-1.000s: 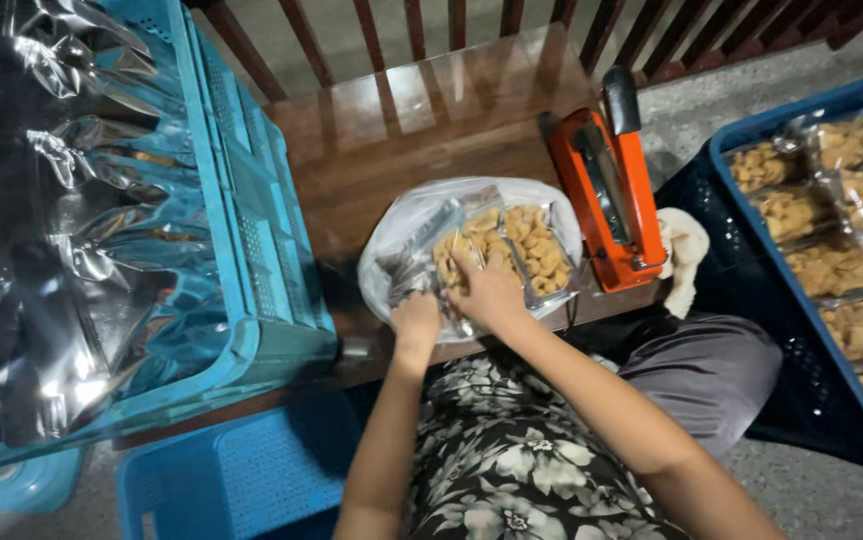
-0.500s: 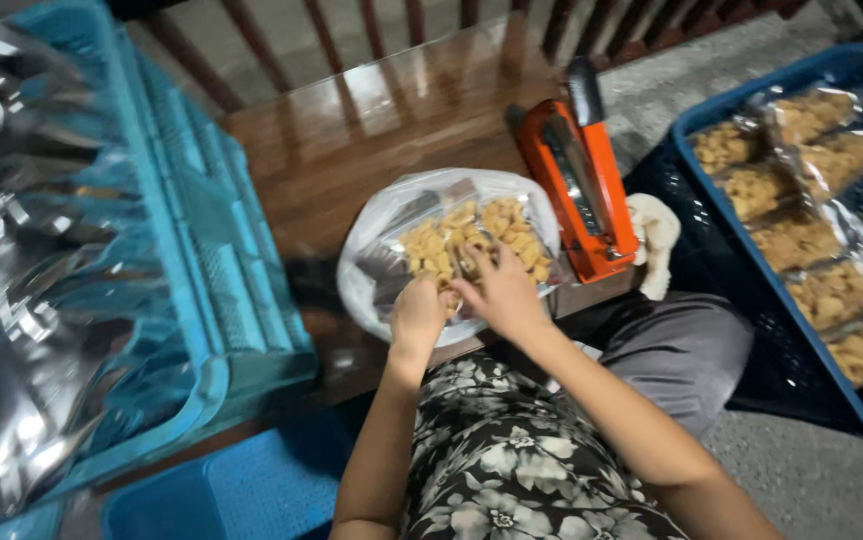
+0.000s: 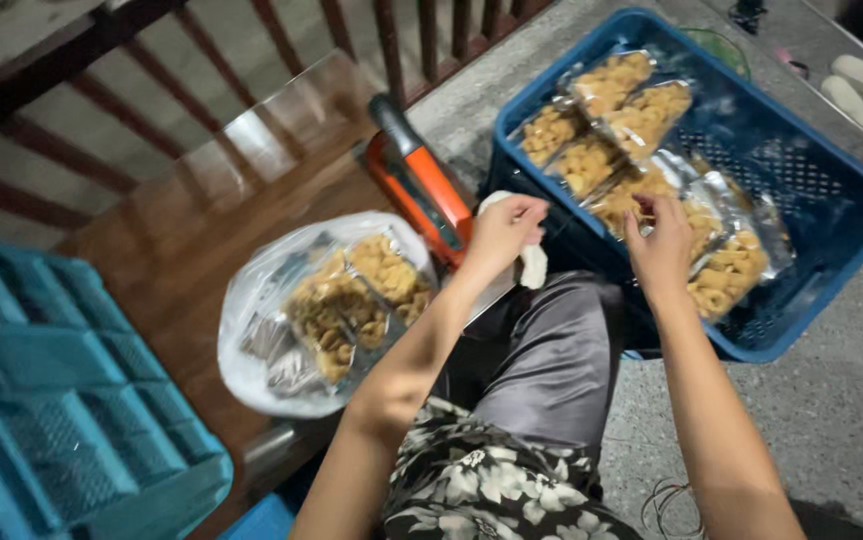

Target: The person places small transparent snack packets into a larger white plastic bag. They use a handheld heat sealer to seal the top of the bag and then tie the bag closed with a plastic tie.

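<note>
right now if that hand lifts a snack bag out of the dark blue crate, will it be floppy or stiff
Probably floppy: the snack bag under the right hand is thin clear film. Likely light, being loosely filled with puffy pieces. The glossy film may slip, and the contents would likely crush.

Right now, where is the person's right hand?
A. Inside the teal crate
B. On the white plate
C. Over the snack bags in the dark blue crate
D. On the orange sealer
C: the right hand reaches onto the snack bags lying in the dark blue crate.
</note>
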